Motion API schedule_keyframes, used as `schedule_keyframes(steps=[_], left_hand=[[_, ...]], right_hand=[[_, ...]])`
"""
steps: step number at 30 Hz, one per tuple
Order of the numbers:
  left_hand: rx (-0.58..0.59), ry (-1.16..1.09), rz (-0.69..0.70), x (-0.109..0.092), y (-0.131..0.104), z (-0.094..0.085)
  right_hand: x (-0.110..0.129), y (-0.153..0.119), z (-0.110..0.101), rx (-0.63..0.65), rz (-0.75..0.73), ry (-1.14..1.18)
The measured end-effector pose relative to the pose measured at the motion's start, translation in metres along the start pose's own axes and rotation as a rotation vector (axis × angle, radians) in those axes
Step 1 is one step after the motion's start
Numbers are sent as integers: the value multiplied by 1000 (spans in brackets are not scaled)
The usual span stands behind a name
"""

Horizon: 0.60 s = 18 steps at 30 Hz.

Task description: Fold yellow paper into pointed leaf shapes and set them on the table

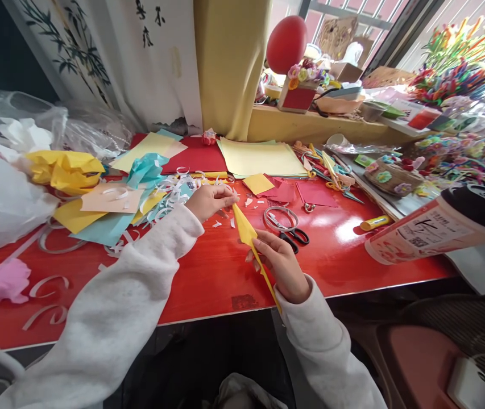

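A folded piece of yellow paper (pixel 244 228) slants over the red table, pointed at its top and narrowing into a long thin tail towards my right wrist. My left hand (pixel 208 201) pinches its top tip between thumb and fingers. Lower down, my right hand (pixel 282 266) grips the paper where the wide part meets the tail, its thumb on top. Just beyond my right hand lie a roll of clear tape (pixel 281 211) and scissors (pixel 299 236) with black handles. A small yellow square of paper (pixel 258 183) rests farther back, beside red paper pieces (pixel 282 191).
Crumpled and flat coloured papers (pixel 110 201) and curled white strips pile up at the left, near a white plastic bag (pixel 3 193). A lidded cup (pixel 430 227) leans at the right. Pale yellow sheets (pixel 263 158) and several pens and scissors (pixel 327 170) lie at the back.
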State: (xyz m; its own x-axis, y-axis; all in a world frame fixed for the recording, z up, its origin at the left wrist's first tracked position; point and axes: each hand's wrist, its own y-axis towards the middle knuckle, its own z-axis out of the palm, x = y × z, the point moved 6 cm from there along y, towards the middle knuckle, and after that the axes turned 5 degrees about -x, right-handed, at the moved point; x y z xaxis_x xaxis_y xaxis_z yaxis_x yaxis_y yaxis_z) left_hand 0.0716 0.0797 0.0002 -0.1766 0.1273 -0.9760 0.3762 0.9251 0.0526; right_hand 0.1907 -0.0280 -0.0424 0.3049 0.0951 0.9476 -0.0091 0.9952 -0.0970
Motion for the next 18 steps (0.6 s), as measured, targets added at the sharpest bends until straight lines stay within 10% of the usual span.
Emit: schedule_keyframes(steps=[18], left_hand=[[91, -131, 97, -12, -6, 11]], right_hand=[[-4, -4, 10, 155, 176, 136]])
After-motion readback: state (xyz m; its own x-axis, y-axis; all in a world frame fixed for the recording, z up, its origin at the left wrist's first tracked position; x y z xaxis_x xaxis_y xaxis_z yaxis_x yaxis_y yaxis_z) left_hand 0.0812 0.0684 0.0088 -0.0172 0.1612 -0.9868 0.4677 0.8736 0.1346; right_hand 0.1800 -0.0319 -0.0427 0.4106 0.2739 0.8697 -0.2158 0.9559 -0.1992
